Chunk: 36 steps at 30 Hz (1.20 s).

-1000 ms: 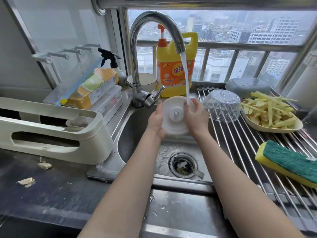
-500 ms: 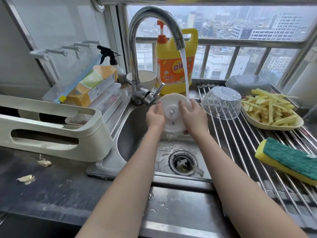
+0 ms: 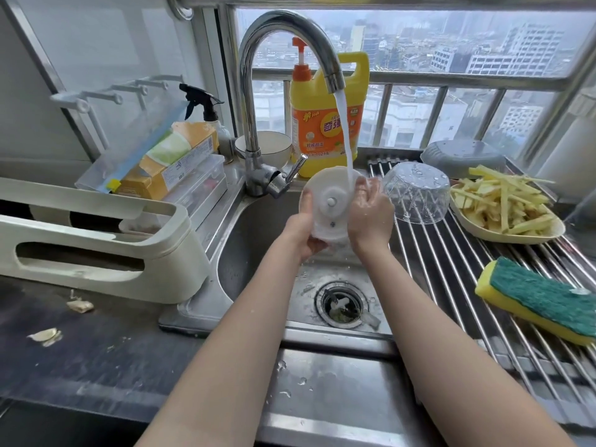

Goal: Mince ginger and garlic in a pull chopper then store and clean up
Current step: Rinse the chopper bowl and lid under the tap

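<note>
Barred window [image 3: 419, 75], grey city view, white wall [image 3: 96, 43], steel counter [image 3: 96, 350]

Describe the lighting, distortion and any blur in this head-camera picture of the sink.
Head view: soft grey daylight from the window, faint shadows; wide-angle bending curves the window frame and counter edges; glare streaks the faucet; the white chopper lid looks slightly washed out under running water; the right hand is wet and glossy.

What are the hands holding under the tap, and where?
The round white plastic chopper lid: left hand grips its lower left rim, right hand its right edge, under the running water.
</note>
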Available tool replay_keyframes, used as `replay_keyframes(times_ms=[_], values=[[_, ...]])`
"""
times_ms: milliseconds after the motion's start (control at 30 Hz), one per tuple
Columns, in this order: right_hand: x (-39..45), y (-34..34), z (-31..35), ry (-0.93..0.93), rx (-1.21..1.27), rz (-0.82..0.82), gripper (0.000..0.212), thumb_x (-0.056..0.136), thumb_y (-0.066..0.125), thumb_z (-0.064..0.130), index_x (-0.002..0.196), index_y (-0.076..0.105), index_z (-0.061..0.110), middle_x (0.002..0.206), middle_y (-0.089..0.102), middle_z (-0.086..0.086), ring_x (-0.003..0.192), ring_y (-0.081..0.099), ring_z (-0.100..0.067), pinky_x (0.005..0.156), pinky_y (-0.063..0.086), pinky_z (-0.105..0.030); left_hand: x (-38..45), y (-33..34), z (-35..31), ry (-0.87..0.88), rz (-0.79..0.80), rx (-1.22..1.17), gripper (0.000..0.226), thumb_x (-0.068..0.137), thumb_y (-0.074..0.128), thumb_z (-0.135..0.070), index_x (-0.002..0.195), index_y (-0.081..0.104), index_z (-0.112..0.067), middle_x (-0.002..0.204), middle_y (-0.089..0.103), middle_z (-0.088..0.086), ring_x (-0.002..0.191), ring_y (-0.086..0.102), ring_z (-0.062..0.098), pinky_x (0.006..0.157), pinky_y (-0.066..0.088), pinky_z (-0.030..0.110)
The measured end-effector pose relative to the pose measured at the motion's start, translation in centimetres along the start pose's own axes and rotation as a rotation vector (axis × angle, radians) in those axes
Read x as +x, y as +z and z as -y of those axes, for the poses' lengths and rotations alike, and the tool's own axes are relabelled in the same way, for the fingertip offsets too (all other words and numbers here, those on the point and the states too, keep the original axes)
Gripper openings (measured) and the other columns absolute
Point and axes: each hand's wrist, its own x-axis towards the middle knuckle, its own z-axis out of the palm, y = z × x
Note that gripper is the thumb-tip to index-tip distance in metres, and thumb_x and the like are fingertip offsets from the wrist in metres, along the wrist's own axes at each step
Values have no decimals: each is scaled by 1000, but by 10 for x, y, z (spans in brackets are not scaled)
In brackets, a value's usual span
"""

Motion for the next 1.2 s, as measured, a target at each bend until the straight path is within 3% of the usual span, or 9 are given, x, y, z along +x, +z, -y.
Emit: replay_keyframes(times_ms=[167, 333, 467, 567, 667, 767, 900, 1100, 1200], values=[[5, -2, -3, 46, -56, 127, 34, 88, 34, 50, 69, 44, 24, 69, 52, 3, 68, 51, -21, 59, 36, -30, 6, -8, 2, 360, -336, 248, 54, 94, 39, -60, 110, 61, -14, 103, 66, 7, 93, 62, 25, 77, 50, 33], [5, -1, -5, -13, 74, 113, 44, 92, 41, 56, 100, 62, 18, 91, 66, -3, 84, 62, -23, 72, 52, -38, 2, -7, 3, 555, -252, 321, 43, 97, 39, -53, 100, 61, -15, 94, 66, 5, 83, 59, 18, 69, 49, 32], [5, -5, -5, -245, -53, 41, 24, 100, 46, 27, 110, 63, 15, 90, 68, -2, 78, 62, -19, 64, 52, -34, 5, -5, 3, 480, -106, 91, 29, 95, 52, -44, 97, 59, -16, 86, 65, 4, 77, 61, 22, 59, 50, 30], [1, -2, -7, -315, 56, -18, 28, 93, 46, 1, 114, 64, 6, 110, 68, -2, 93, 63, -11, 80, 54, -25, 8, -8, -3, 375, 13, -288, 15, 93, 61, -23, 104, 59, -13, 93, 66, 8, 79, 63, 23, 58, 55, 33], [0, -1, -3, -211, 185, -105, 31, 94, 42, 9, 116, 63, 12, 100, 63, 7, 83, 56, 9, 70, 48, -9, 4, -7, -3, 186, 111, -293, 24, 95, 57, -27, 113, 59, -11, 99, 66, 9, 85, 63, 24, 67, 58, 37], [2, -4, 1, -97, 191, -160, 22, 98, 34, 17, 101, 56, 14, 84, 58, 7, 71, 54, -5, 58, 45, -18, -6, 2, 2, -23, 213, -138, 53, 91, 54, -48, 128, 54, -9, 106, 66, 14, 85, 67, 28, 71, 59, 45], [10, -6, -8, -11, 22, -165, 26, 99, 37, 25, 80, 46, 10, 64, 44, 4, 55, 43, -11, 50, 32, -21, 6, -1, 9, 229, 24, 135, 54, 91, 56, -49, 125, 55, -7, 114, 65, 15, 101, 65, 31, 83, 56, 43], [3, -10, -3, -60, -231, 144, 56, 94, 45, 53, 127, 53, 9, 113, 64, -16, 105, 61, -30, 80, 49, -35, 3, -5, 4, 506, -194, 330, 48, 100, 32, -48, 115, 60, -12, 98, 63, 5, 90, 59, 20, 74, 48, 29], [0, -9, 1, -219, -299, 46, 49, 96, 45, 47, 121, 56, 6, 104, 67, -17, 95, 64, -31, 68, 45, -31, 10, -4, 5, 424, -260, 332, 56, 101, 25, -51, 121, 56, -9, 111, 63, 12, 97, 59, 26, 77, 50, 32]])
